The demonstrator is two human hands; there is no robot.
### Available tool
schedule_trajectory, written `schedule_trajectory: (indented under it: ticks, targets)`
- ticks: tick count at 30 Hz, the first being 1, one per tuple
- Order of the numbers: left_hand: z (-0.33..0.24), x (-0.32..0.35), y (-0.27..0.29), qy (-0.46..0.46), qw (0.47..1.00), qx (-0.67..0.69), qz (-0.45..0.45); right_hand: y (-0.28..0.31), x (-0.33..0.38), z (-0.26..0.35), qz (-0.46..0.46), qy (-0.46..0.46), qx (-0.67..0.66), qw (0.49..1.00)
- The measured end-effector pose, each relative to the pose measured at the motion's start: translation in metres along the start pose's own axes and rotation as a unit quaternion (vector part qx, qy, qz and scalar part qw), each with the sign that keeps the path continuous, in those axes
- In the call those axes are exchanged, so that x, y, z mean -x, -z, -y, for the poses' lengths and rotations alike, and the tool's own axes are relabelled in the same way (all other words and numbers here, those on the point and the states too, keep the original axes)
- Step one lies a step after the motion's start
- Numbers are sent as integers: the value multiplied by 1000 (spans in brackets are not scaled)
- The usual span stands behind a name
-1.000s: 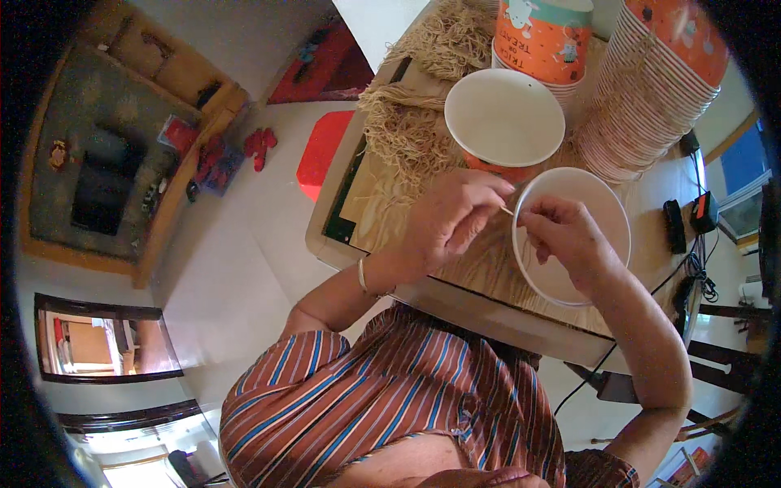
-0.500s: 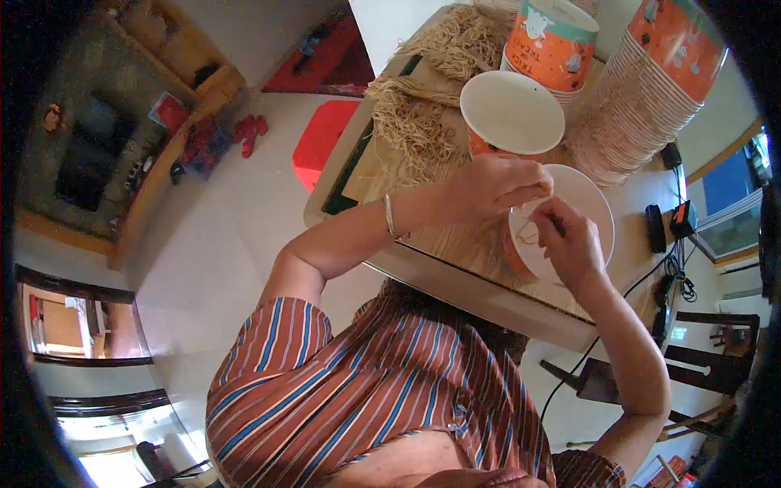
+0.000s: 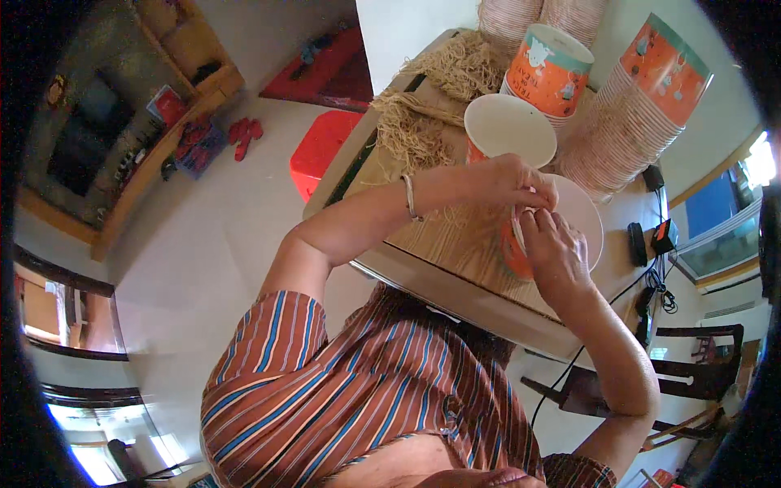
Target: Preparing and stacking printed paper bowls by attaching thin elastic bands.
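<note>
A paper bucket [image 3: 584, 213] with a pale inside and an orange outer wall stands tilted near the table's front edge. At its left rim my two hands meet. My left hand [image 3: 521, 185] comes over from the left, thumb and fingers pinched together. From below, my right hand [image 3: 557, 250] reaches to the same spot, its fingers curled in against the left fingertips. What they pinch is hidden behind the fingers. Just beyond my left hand, a second open paper bucket [image 3: 511, 130] shows its white inside. Bundles of tan string [image 3: 411, 134] lie to its left.
Nested orange buckets [image 3: 667, 73] rise in a tall stack at the back right. Another stack [image 3: 549, 73] stands behind the open bucket. A black cable [image 3: 655, 281] and small black boxes lie at the table's right edge. A red stool [image 3: 321, 150] is left of the table.
My right hand has moved up and left, onto the bucket's left rim and against my left fingers. A thin string seen by it earlier is now hidden. The view has shifted slightly.
</note>
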State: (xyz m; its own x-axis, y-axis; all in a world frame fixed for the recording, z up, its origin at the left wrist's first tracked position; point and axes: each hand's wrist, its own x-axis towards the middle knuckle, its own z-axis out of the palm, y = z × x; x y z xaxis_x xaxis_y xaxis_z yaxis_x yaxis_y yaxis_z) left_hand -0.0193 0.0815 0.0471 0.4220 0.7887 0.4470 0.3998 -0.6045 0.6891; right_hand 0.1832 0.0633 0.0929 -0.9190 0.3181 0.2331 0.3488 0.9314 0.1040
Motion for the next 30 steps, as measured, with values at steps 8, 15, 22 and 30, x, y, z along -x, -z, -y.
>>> schedule_trajectory:
  ticks: [8, 15, 22, 30]
  targets:
    - [-8, 0, -7, -44, 999, 23, -14, 0, -4, 1, 79, 13, 149, 986]
    - [-13, 4, -16, 3, 996, -17, -84, 12, -17, -11, 110, -157, -128, 973]
    - [-39, 30, -27, -118, 963, -103, -218, -6, -15, -61, 220, -366, -655, 624]
    - [-52, 43, -38, -185, 921, -290, -183, -8, -9, -52, 206, -340, -740, 543]
